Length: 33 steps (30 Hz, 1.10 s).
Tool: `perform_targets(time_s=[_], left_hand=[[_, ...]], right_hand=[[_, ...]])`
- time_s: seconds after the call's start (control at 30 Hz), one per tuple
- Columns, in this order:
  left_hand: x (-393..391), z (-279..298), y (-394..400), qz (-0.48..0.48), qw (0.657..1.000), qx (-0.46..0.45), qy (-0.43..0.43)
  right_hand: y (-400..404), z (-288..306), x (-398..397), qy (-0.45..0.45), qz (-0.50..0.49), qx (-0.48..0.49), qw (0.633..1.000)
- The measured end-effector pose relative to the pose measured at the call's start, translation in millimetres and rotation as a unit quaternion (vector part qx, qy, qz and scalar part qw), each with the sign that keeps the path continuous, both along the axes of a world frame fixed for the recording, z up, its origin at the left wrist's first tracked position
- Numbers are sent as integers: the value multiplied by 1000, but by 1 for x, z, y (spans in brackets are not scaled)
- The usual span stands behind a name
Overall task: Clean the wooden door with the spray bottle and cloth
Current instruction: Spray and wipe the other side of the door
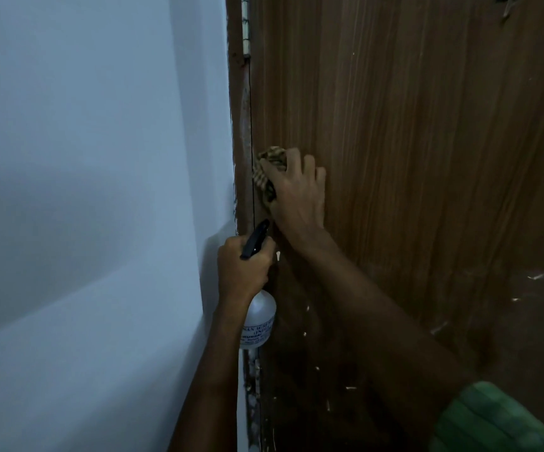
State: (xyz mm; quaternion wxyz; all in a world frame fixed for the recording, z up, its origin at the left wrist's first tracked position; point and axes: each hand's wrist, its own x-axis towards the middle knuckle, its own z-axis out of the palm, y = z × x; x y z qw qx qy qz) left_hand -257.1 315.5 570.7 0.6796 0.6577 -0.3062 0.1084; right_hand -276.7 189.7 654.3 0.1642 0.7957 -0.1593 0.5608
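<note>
A single view, from a camera worn on the person's head; it looks forward and somewhat down, close to the door point(411, 141), which fills the right half of the picture; the wall point(85, 190) fills the left half, and the hinge point(246, 27) edge runs down between them near the middle; both forearms reach up into the picture from the lower edge, the right hand point(296, 194) near the centre and the left hand point(241, 272) just below it; the wide-angle lens bends the wall and the door edge; there is no second view to share the scene with.
</note>
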Motion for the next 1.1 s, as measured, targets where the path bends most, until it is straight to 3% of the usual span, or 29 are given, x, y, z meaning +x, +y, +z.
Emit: perform_targets(time_s=[0.23, 0.4, 0.47, 0.63, 0.7, 0.93, 1.1], left_hand=[[8, -7, 15, 13, 1000, -14, -2], [10, -11, 11, 3, 1000, -10, 22], [11, -17, 9, 8, 999, -11, 29], [13, -42, 15, 16, 1000, 0, 7], [10, -52, 16, 8, 1000, 22, -3], [8, -76, 12, 14, 994, 101, 45], [3, -84, 12, 28, 994, 91, 49]], right_hand=[[1, -88, 5, 79, 59, -63, 993], [2, -9, 24, -10, 14, -22, 1000], [4, -9, 27, -18, 19, -21, 999], [6, -116, 6, 119, 105, -32, 987], [4, -125, -5, 187, 113, -30, 975], [0, -41, -19, 35, 78, 41, 996], [3, -72, -12, 24, 73, 34, 996]])
